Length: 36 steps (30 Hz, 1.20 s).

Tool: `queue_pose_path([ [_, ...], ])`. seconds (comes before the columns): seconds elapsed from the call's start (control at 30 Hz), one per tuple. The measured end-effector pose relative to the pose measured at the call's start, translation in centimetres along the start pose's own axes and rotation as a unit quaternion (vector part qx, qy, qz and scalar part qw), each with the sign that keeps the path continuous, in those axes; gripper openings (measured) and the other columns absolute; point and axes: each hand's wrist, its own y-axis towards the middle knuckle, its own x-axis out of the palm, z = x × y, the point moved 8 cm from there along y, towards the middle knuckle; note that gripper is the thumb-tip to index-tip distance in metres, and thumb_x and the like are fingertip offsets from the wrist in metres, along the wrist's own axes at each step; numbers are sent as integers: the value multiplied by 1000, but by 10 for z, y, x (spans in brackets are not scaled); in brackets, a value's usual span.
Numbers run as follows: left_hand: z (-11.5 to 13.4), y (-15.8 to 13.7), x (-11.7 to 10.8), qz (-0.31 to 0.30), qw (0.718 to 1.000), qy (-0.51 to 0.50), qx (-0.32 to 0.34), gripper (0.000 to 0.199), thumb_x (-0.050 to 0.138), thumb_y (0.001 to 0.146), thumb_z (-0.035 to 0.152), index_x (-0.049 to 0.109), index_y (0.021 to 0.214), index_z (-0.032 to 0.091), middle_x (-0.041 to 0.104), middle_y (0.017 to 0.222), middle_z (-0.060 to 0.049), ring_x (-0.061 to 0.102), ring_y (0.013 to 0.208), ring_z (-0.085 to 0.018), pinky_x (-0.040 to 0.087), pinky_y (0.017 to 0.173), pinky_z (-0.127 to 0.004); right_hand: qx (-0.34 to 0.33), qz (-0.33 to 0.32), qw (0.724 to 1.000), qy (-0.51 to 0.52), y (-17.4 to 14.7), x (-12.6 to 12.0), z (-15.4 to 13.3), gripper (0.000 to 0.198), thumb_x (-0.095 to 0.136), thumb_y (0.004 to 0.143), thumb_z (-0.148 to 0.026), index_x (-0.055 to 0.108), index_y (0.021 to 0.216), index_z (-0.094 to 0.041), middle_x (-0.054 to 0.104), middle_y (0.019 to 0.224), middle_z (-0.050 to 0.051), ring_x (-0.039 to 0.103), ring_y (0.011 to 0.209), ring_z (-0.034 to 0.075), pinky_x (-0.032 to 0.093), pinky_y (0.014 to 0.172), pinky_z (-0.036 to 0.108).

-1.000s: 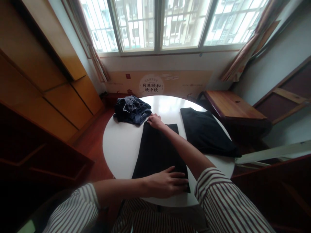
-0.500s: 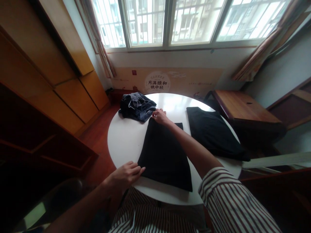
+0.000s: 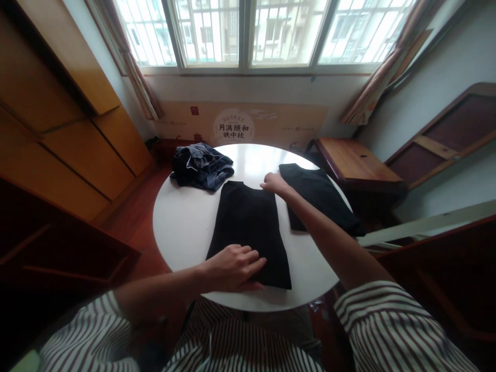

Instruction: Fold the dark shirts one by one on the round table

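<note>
Since 0.5 s ago: left hand (image 3: 232, 266) moves from the near-left corner onto the near end of the flat folded black cloth garment (image 3: 250, 232); right hand (image 3: 273, 183) shifts from the far-left corner to the far-right corner. Left fingers are spread, pressed flat on the fabric. Right fingers are loosely together at the cloth's edge; whether they pinch it I cannot tell. Garment lies mid-way on the round white table (image 3: 182, 227), long axis running away from the person, narrower end far. Judged soft, light, limp; best gripped at corners. Crumpled dark blue clothes pile (image 3: 201, 165) lies far left; second folded black garment (image 3: 318, 196) lies right.
</note>
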Motion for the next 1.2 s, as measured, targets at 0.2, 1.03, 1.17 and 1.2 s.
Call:
queue_pose_path([
  [0.2,28,52,40,-105,993,49,-9,45,54,93,57,58,94,12,61,78,-7,60,63,-22,40,51,-33,112,-61,988,84,-16,21,52,29,77,78,-30,73,89,-3,71,72,14,69,60,21,55,55,25],
  [1.03,-211,31,58,-113,969,33,-216,53,24,103,36,32,153,21,29,161,-8,24,149,-26,16,117,-60,-410,-3,912,14,-165,62,-87,45,45,100,-43,60,133,-15,56,141,15,48,132,29,32,112,44],
  [1.17,-217,32,62,-117,969,43,-215,53,22,104,37,28,155,24,25,162,-6,23,149,-24,16,117,-60,-394,-44,918,28,-198,79,-72,67,49,94,-60,41,151,-27,24,163,8,14,150,33,9,119,55],
  [1.2,-218,32,62,-119,968,43,-216,53,22,104,36,27,155,25,25,162,-5,24,149,-24,16,117,-60,-389,-55,919,34,-208,80,-69,70,50,92,-62,39,152,-28,20,164,7,11,151,33,8,120,54],
])
